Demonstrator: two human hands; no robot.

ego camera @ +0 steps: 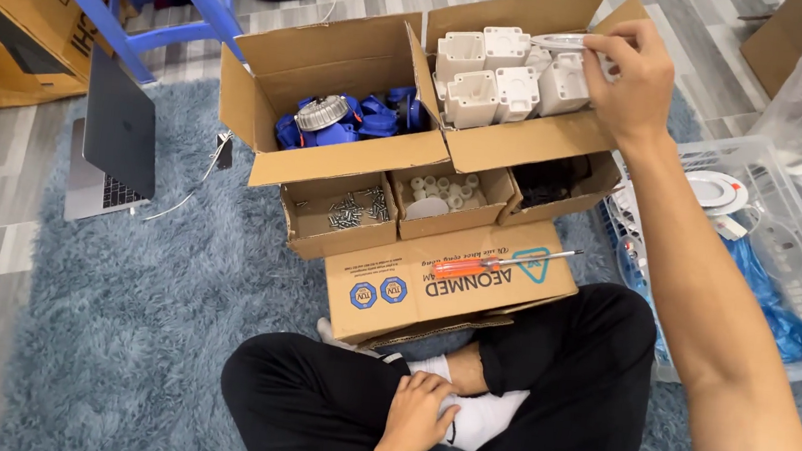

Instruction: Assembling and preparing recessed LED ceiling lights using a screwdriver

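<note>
My right hand [630,70] reaches out over a cardboard box [524,140] of several white plastic housings [506,80] and pinches a thin round white part [560,41] at its edge. My left hand [418,413] rests with loosely curled fingers on my crossed legs, holding nothing. Beside the white housings, a second open box [329,161] holds blue plastic parts [371,121] and a ribbed metal disc [322,112]. Three small boxes in front hold screws [356,209], small white caps [442,195] and dark parts [550,182]. An orange-handled screwdriver [494,263] lies on a flat box [443,292].
A white plastic basket [783,278] at the right holds round white fittings and blue bags. An open laptop [113,147] stands at the left on the blue shaggy rug [141,328]. Blue chair legs [150,0] and more cardboard boxes [13,17] stand at the back left.
</note>
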